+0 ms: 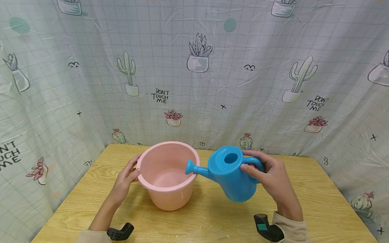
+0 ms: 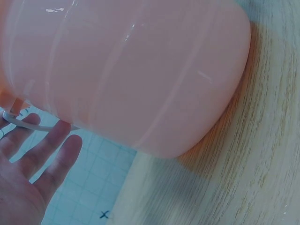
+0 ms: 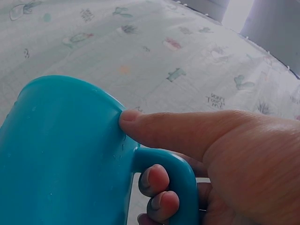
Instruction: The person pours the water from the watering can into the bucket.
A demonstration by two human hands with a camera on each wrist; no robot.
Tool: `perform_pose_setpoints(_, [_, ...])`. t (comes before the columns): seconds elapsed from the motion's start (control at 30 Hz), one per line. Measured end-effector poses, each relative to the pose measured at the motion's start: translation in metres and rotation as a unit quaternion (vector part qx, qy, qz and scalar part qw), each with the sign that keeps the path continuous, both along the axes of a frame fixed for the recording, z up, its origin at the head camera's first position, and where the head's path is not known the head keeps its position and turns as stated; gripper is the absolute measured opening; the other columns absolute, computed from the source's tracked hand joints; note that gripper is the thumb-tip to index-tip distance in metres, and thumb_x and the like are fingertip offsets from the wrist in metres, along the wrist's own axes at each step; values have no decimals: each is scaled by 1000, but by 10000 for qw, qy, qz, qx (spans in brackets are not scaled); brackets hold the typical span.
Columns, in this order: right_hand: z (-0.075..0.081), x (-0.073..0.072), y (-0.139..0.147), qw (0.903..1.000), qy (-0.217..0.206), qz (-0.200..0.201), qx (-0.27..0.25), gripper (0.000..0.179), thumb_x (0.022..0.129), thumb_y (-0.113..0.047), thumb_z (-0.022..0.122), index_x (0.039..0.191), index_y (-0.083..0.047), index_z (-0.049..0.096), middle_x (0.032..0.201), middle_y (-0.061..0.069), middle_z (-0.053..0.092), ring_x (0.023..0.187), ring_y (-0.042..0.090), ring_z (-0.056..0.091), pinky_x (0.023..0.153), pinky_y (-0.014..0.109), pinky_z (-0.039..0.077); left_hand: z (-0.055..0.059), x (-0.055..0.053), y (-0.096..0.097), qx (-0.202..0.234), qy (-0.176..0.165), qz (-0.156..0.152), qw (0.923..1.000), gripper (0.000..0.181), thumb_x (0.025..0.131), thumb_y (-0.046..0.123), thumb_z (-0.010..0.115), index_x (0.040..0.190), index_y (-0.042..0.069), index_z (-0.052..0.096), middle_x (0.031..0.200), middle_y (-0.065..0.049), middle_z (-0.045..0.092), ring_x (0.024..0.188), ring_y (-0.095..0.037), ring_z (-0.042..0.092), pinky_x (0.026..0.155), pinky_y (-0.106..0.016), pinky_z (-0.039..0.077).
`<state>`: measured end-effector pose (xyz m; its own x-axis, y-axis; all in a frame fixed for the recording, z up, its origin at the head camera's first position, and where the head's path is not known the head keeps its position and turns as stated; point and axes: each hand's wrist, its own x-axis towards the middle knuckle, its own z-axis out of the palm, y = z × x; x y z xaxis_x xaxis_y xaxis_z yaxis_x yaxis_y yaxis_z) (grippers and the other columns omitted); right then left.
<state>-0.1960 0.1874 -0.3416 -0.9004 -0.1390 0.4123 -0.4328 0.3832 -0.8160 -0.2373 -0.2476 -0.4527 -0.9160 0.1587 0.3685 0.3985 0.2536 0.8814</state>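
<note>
A pink plastic bucket (image 1: pixel 174 200) stands upright on the wooden table, its wide mouth facing up. My left hand (image 1: pixel 126 178) is at the bucket's left side, its fairly straight fingers touching near the rim. In the left wrist view, those fingers (image 2: pixel 48 161) reach up beside a thin pale bail handle (image 2: pixel 35 125) under the rim. My right hand (image 1: pixel 268 172) grips the handle of a blue watering can (image 1: pixel 235 185), fingers curled through the loop and thumb pressing the can's body. The can tilts left off the table, its spout head (image 1: pixel 190 167) over the bucket's right rim.
The wood-grain table (image 1: pixel 308 199) extends to both sides, with a few small wet spots near the front. Behind it and at the sides hangs a cactus-print curtain (image 1: pixel 228 83). A black wrist device sits on each forearm.
</note>
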Motion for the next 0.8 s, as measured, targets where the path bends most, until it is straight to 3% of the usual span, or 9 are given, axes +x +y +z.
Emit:
perform_pose_setpoints(0.13, [0, 0, 1, 10000, 9, 8, -34, 39, 89, -14, 69, 128, -9, 62, 121, 1, 66, 103, 2, 63, 86, 23, 51, 0, 0, 0, -23, 17, 7, 10000, 52, 103, 16, 38, 154, 13, 26, 159, -14, 25, 128, 6, 42, 87, -17, 50])
perform_pose_setpoints(0.3, [-1, 0, 1, 9999, 61, 30, -76, 39, 89, -13, 69, 127, -8, 62, 117, -8, 66, 102, 2, 63, 86, 22, 51, 1, -1, 0, -10, 30, -1, 10000, 52, 103, 16, 38, 154, 13, 27, 158, -14, 27, 125, 1, 47, 86, -18, 50])
perform_pose_setpoints(0.57, [0, 0, 0, 10000, 84, 15, -41, 39, 89, -13, 69, 127, -9, 63, 119, 3, 67, 101, 1, 63, 86, 21, 51, 1, 0, 0, 9, 9, -33, 10000, 52, 103, 16, 38, 154, 13, 27, 155, -16, 31, 120, -5, 53, 86, -19, 51])
perform_pose_setpoints(0.8, [1, 1, -2, 9999, 131, -87, -1, 39, 89, -14, 70, 126, -10, 64, 118, 4, 68, 101, 1, 63, 85, 21, 51, 0, 0, 0, -14, 9, -23, 10000, 52, 103, 16, 38, 154, 11, 26, 157, -15, 28, 124, 1, 48, 86, -19, 50])
